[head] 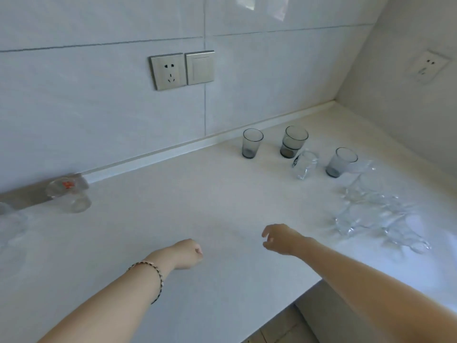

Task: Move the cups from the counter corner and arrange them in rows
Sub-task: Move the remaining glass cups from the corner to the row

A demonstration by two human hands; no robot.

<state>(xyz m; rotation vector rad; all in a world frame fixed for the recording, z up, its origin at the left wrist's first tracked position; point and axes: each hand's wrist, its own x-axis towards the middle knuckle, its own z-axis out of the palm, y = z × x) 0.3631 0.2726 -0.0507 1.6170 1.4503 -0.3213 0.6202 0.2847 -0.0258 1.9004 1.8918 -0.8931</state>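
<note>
Three smoky grey cups stand upright near the back wall: one (251, 143), a second (293, 142) and a third (340, 161). A clear glass with a dark print (304, 165) sits between them. Several clear glasses (376, 214) crowd the right counter corner. At far left a clear glass with a red mark (69, 197) stands by the wall, and a blurred glass (11, 224) is at the edge. My left hand (186, 253) hovers over the counter with fingers curled and nothing in it. My right hand (280, 238) is loosely open, empty, left of the clear glasses.
The white counter (188, 204) meets tiled walls at the back and right. A socket and switch (181, 70) are on the back wall and another socket (427, 66) on the right wall. The counter's front edge drops off at lower right.
</note>
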